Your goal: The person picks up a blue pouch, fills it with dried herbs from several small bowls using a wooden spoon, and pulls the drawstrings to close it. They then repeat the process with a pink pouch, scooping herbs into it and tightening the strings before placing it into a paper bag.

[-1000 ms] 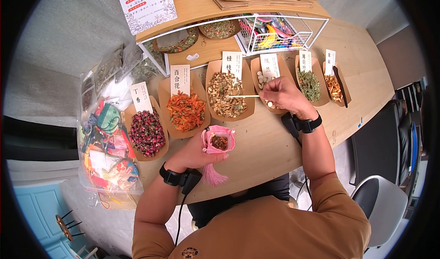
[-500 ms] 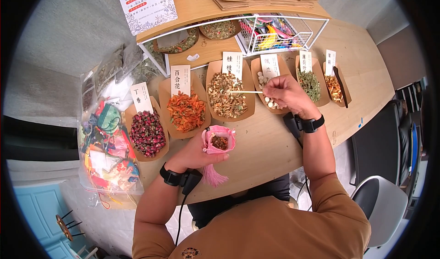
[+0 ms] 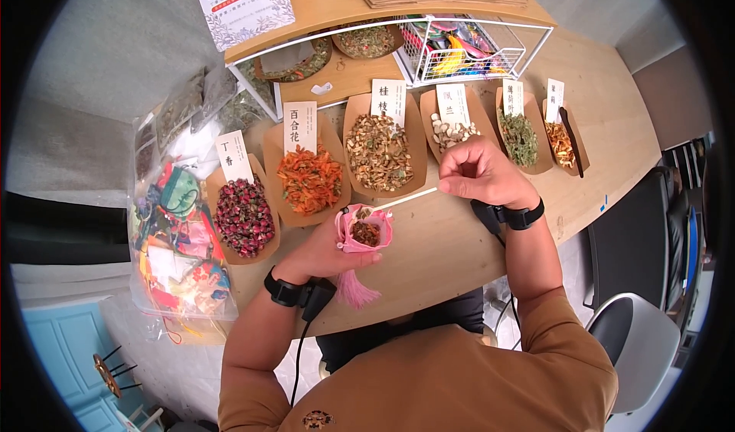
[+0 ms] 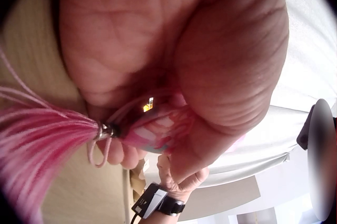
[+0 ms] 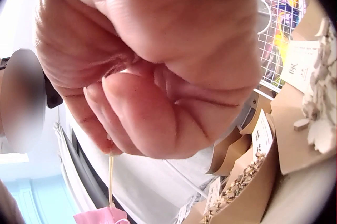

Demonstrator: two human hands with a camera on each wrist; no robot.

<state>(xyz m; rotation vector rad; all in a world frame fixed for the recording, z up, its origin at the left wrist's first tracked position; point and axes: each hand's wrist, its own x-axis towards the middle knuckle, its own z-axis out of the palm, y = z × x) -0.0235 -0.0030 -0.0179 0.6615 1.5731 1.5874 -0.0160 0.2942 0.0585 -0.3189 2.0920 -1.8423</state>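
My left hand (image 3: 325,244) grips a small pink sachet pouch (image 3: 387,237) with its mouth open upward. Dark brown dried herb bits (image 3: 366,233) fill the inside. A pink tassel (image 4: 47,134) hangs below, tied on with a cord. Between thumb and fingertips, my right hand (image 3: 486,176) pinches a thin pale stick (image 3: 413,198). Its far end reaches the pouch's mouth, where some herb pieces show at the rim. In the right wrist view, the stick (image 5: 111,182) points down toward the pink cloth, and the curled fingers hide its upper end.
Kraft paper trays line the table: dark red rosebuds (image 3: 243,214), orange petals (image 3: 310,179), chopped twigs (image 3: 379,153), white slices (image 3: 452,132), green leaves (image 3: 519,137). A bag of colourful pouches (image 3: 180,241) lies left. Behind stands a low shelf with a wire basket (image 3: 467,49).
The right hand has lowered and moved the stick's far end from the twig tray to the pouch's mouth. The left hand holds the pouch in nearly the same place.
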